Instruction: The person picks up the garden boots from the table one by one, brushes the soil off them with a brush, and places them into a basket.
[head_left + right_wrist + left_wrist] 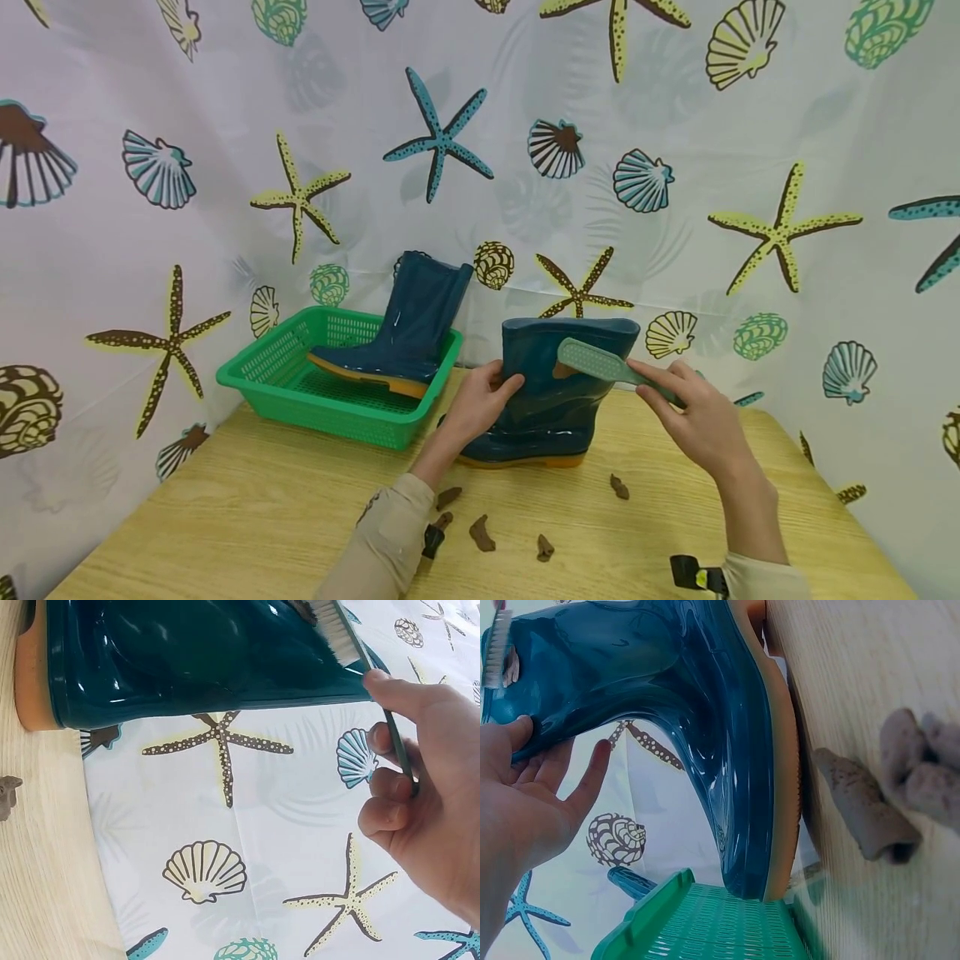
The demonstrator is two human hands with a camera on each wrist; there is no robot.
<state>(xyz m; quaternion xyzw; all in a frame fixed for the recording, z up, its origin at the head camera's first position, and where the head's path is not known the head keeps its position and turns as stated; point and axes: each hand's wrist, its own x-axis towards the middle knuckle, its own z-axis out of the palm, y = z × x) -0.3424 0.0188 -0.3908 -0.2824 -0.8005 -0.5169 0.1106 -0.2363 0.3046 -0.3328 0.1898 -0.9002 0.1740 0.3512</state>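
Seashell-and-starfish curtain (675,125) hangs behind a pale wooden desk (225,525), seen from the head camera, where a dark blue rubber boot (551,400) stands upright near the desk's far edge. The left hand (476,404) rests against the boot's left side, fingers fairly straight and thumb laid on the shaft, while the right hand (693,417) grips the handle of a green brush (600,362) whose head lies against the upper shaft just under the rim. To the left, a green plastic basket (262,367) holds a second boot (408,333) of the same colour, just beside the first. Several brown clumps (482,533) lie scattered on the desk in front of the boot and between the two forearms. From the left wrist camera, the scene is turned sideways: the left hand (525,802) touches the glossy boot (682,720) with straight fingertips and nothing clamped, the boot's tan sole (784,750) is pressed to the wood, a brown clump (862,806) lies near it, and a corner of the basket (705,922) shows below. From the right wrist camera, the right hand (424,795) has its fingers curled round the thin brush handle, the thumb on top, and the brush (341,637) bristles touch the boot (187,660).
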